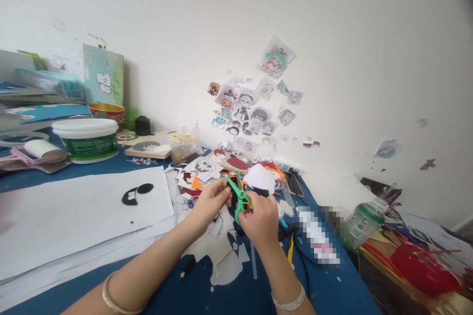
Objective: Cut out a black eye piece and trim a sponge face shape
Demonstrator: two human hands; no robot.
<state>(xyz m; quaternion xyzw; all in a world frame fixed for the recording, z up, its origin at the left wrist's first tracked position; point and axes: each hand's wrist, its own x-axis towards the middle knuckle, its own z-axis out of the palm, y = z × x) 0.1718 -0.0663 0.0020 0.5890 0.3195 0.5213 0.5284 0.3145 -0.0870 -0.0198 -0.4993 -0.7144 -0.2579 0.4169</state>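
Two hands, one paper cutting

Blue-covered table (207,290), middle: small dark paper piece (226,200), light, floppy, tearable, best held near its edge, pinched by left hand (210,203). Right hand (260,219) closed around green plastic scissors (240,197).

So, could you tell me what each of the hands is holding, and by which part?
The right hand holds green scissors by their handle loops. The left hand pinches a small dark paper piece by its edge near the blades; which piece cannot be told.

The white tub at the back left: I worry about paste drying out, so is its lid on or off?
On. The white tub stands upright with its white lid seated flat across the top, rim covered all round.
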